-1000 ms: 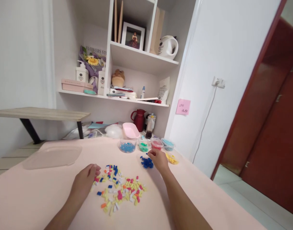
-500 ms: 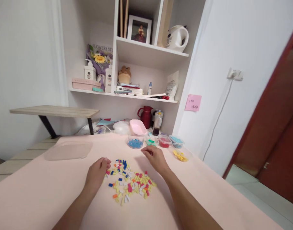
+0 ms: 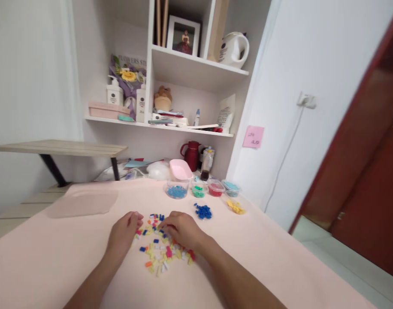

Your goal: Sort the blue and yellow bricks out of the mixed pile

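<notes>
A scattered pile of small mixed-colour bricks (image 3: 158, 251) lies on the pink table (image 3: 48, 262) in front of me. My left hand (image 3: 124, 231) rests at the pile's left edge, fingers curled, touching the bricks. My right hand (image 3: 182, 229) lies palm down over the pile's right part, its fingertips among the bricks; whether it pinches one is hidden. A small heap of dark blue bricks (image 3: 203, 211) sits apart, just right of and beyond my right hand.
Small clear tubs stand at the table's far edge: blue (image 3: 177, 191), green (image 3: 198, 191), red (image 3: 215, 188), light blue (image 3: 231, 187), yellow (image 3: 235, 207). A translucent lid (image 3: 83, 204) lies at far left. Shelves, a red jug (image 3: 191, 155) and a wall stand behind.
My right hand has come back from the dark blue heap to the mixed pile, now resting on its right side. My left hand has stayed at the pile's left edge.
</notes>
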{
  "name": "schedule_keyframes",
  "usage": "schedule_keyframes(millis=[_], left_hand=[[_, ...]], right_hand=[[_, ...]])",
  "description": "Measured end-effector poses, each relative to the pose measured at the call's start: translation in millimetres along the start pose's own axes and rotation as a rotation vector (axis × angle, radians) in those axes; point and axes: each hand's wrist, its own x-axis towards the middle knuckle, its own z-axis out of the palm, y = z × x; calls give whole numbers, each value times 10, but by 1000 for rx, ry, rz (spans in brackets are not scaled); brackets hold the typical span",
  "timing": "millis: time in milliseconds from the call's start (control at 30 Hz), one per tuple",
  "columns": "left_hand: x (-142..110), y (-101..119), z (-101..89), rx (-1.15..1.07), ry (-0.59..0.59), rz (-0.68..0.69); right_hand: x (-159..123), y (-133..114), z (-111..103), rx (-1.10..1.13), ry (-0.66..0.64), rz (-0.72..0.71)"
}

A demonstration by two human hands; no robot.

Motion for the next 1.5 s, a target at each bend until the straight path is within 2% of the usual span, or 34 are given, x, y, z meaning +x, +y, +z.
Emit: schedule_keyframes(millis=[100,167,267,333,367,467,633,800,933,1133,1200,1233,1300,1367,1433,1500], left_hand=[[34,-15,-18,15,-3,-17],[57,-37,-25,2,-9,-28],[85,-80,-23,-40,-7,-33],[100,-106,-17,-57,-1,-27],[104,-113,-15,-63,2,-23],[107,-101,-15,-84,10,-22],[105,-33,-37,-101,23,-13],[125,-18,-54,-130,24,-21],[137,-31,-70,-131,25,-23],[138,-8,-88,-133,25,-27],[125,23,-90,-140,31,-24],[117,39,-90,-145,36,-22],[100,66,-89,-156,47,-20],[85,77,-85,-167,58,-18],[74,75,-80,-177,64,-17],[68,65,-76,-172,63,-9]], right_hand=[[-3,74,-136,81,42,-13],[-31,213,-290,188,144,45],[-132,547,-573,296,421,265],[-225,789,-730,203,573,463],[-271,893,-782,129,592,556],[-374,1080,-819,38,559,655],[-389,1077,-679,0,425,670],[-387,1070,-603,-3,400,689],[-379,1079,-629,65,479,645],[-324,1031,-831,258,737,544],[-337,1014,-913,390,860,525],[-352,1007,-954,526,950,501],[-390,991,-1028,909,1141,419],[-417,962,-1072,1268,1234,332],[-408,902,-1060,1408,1142,317],[-355,795,-976,1381,932,352]])
